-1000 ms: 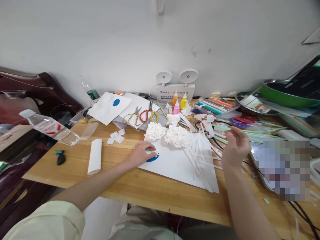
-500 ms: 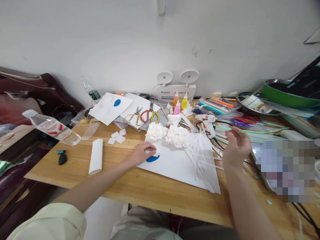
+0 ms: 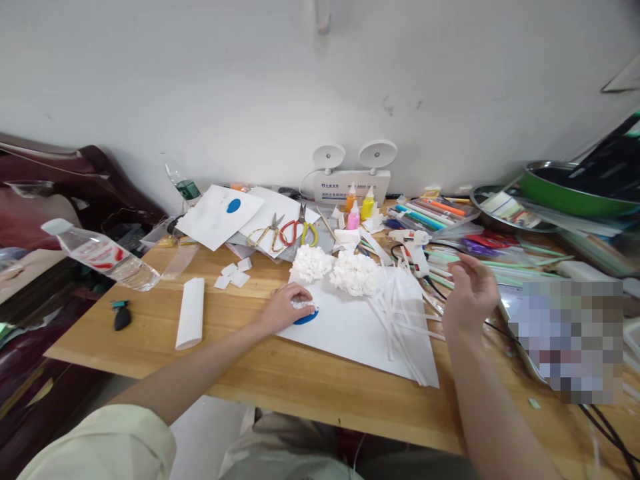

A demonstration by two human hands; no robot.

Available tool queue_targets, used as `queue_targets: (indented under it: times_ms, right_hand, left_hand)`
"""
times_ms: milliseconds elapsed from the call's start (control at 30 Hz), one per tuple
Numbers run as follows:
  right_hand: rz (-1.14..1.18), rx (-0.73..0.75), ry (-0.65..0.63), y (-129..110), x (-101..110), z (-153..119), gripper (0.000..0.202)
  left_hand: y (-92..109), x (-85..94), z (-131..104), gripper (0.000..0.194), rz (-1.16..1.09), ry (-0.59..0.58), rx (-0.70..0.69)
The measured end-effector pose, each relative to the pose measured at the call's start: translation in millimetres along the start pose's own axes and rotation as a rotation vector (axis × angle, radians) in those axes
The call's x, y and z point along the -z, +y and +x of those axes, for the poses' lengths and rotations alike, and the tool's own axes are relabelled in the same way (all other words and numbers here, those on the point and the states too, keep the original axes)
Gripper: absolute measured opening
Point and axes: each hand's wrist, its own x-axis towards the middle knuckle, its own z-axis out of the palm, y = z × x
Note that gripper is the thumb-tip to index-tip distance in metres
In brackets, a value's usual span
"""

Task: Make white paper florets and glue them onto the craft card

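My left hand point(image 3: 287, 308) grips a small white crumpled piece over a blue oval point(image 3: 307, 318) at the left edge of a white sheet point(image 3: 340, 333). Two fluffy white clusters point(image 3: 356, 272) rest at the sheet's back edge. White paper strips point(image 3: 395, 320) spread over its right part. To the right, my right hand point(image 3: 473, 290) is raised with fingers curled and thumb near the fingertips; whether anything small is between them I cannot make out. A white glue gun point(image 3: 414, 250) lies just behind it.
A rolled white paper point(image 3: 191, 313), small white squares point(image 3: 233, 273) and a water bottle point(image 3: 105, 257) are on the left. Scissors point(image 3: 270, 233), paint bottles point(image 3: 353, 217) and pens point(image 3: 440, 208) line the back. A green pan point(image 3: 575, 193) and a blurred-out device stand at the right.
My left hand has tilted slightly over the blue oval, its fingers lower around the white piece. My right hand holds nearly the same pose. The view has shifted very slightly.
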Motion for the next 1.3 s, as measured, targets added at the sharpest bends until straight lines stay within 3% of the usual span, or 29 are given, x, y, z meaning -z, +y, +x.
queue_targets:
  times_ms: [600,900,1300]
  right_hand:
    - [0.045,-0.001,0.006,-3,1,0,0.026]
    - [0.036,0.001,0.004,-5,1,2,0.022]
    - [0.071,0.001,0.033,-6,3,2,0.025]
  left_hand:
    - [19,-7.3,-1,0.017,0.199,0.01,0.134]
    - [15,-0.7,6,0.015,0.17,-0.064,0.162]
    - [20,-3.2,4,0.015,0.181,-0.036,0.154]
